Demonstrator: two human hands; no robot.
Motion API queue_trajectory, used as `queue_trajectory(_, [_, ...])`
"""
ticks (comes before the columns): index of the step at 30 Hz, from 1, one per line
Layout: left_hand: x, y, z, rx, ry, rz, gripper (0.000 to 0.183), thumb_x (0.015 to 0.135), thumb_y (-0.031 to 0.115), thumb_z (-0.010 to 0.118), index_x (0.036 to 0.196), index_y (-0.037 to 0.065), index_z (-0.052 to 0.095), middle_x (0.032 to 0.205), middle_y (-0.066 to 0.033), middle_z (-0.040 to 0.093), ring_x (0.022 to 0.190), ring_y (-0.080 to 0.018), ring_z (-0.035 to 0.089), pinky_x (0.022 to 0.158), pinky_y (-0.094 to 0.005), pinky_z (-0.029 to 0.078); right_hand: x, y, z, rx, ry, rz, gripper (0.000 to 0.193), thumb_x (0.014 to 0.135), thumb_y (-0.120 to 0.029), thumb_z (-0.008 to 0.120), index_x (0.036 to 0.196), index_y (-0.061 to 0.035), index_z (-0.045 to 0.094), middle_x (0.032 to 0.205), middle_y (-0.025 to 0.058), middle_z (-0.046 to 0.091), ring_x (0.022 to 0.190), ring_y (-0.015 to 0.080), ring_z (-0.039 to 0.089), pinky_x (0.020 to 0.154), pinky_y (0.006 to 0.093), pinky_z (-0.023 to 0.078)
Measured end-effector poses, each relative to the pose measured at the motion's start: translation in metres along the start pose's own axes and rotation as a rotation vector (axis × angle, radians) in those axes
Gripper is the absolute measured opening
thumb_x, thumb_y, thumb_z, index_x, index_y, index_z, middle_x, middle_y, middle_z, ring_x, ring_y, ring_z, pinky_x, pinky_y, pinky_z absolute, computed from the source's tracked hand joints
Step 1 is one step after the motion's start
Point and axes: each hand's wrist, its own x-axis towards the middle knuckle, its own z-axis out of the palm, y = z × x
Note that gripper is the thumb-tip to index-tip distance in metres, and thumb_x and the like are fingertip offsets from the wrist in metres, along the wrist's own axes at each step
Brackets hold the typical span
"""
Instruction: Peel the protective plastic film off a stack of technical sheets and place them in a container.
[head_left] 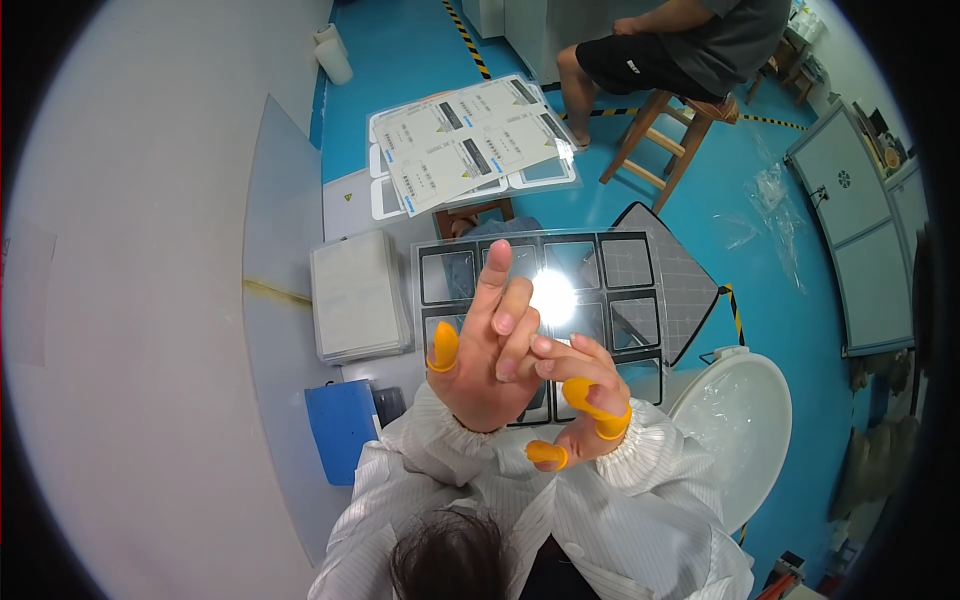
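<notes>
My left hand (485, 365) is raised palm up, its index finger stretched out and bare, the other fingers partly curled. An orange finger cot (444, 345) covers its thumb. My right hand (590, 405) comes in beside it, thumb apart from the fingers. Orange finger cots sit on its thumb (546, 455) and bent index finger (590, 397). The tips of its other fingers meet the curled fingers of my left hand. Neither hand visibly holds anything. Below both lies a clear sheet with black-framed rectangular panels (632, 288), reflecting a bright light.
A stack of white sheets (360, 295) and a blue box (340, 430) stand left. Printed boards (470, 140) lie on a stool ahead. A white tub (735, 430) is at right. A grey gridded mat (685, 290) shows beyond the panels. Another person (665, 55) sits on a wooden stool.
</notes>
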Motion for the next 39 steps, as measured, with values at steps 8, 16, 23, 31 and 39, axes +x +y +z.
queue_trajectory(8, [-0.001, 0.004, -0.002, 0.117, -0.058, 0.001, 0.080, 0.081, 0.046, 0.059, 0.140, 0.012, 0.017, 0.091, -0.0022, 0.039, 0.062, -0.0109, 0.041, 0.063, -0.0239, 0.038, -0.007, 0.004, 0.009, 0.232, 0.185, 0.005, 0.075, 0.076, -0.041, 0.067, 0.130, -0.0129, 0.023, 0.104, 0.0153, 0.055, 0.100, 0.0334, 0.058, 0.099, 0.0453, 0.031])
queue_trajectory(16, [-0.001, 0.001, -0.005, 0.088, -0.010, -0.008, 0.082, 0.079, 0.045, 0.061, 0.140, 0.012, 0.018, 0.091, -0.0022, 0.039, 0.063, -0.0106, 0.041, 0.067, -0.0238, 0.040, -0.006, 0.007, 0.010, 0.117, 0.173, -0.078, 0.072, 0.078, -0.040, 0.066, 0.129, -0.0103, 0.024, 0.100, 0.0158, 0.056, 0.098, 0.0331, 0.059, 0.095, 0.0444, 0.037])
queue_trajectory(23, [0.000, -0.003, -0.003, 0.157, -0.029, 0.034, 0.083, 0.079, 0.045, 0.061, 0.138, 0.008, 0.018, 0.091, -0.0026, 0.039, 0.064, -0.0099, 0.042, 0.075, -0.0252, 0.042, -0.001, 0.004, 0.006, 0.002, 0.129, -0.118, 0.071, 0.074, -0.038, 0.070, 0.123, -0.0093, 0.027, 0.100, 0.0152, 0.056, 0.098, 0.0337, 0.060, 0.092, 0.0417, 0.041])
queue_trajectory(31, [0.002, -0.004, -0.002, 0.195, -0.025, 0.049, 0.084, 0.077, 0.047, 0.062, 0.137, 0.006, 0.019, 0.090, -0.0025, 0.039, 0.066, -0.0094, 0.044, 0.080, -0.0260, 0.043, 0.000, 0.004, 0.004, -0.077, 0.104, -0.109, 0.083, 0.075, -0.048, 0.067, 0.133, -0.0090, 0.022, 0.094, 0.0121, 0.056, 0.094, 0.0304, 0.061, 0.091, 0.0412, 0.042])
queue_trajectory(39, [0.005, -0.002, -0.001, 0.140, -0.083, 0.058, 0.069, 0.084, 0.029, 0.060, 0.136, 0.008, 0.020, 0.093, -0.0058, 0.041, 0.069, -0.0158, 0.047, 0.083, -0.0353, 0.044, 0.001, 0.004, 0.003, 0.062, 0.123, -0.054, 0.084, 0.074, -0.049, 0.067, 0.132, -0.0075, 0.023, 0.096, 0.0146, 0.054, 0.096, 0.0334, 0.059, 0.095, 0.0426, 0.037])
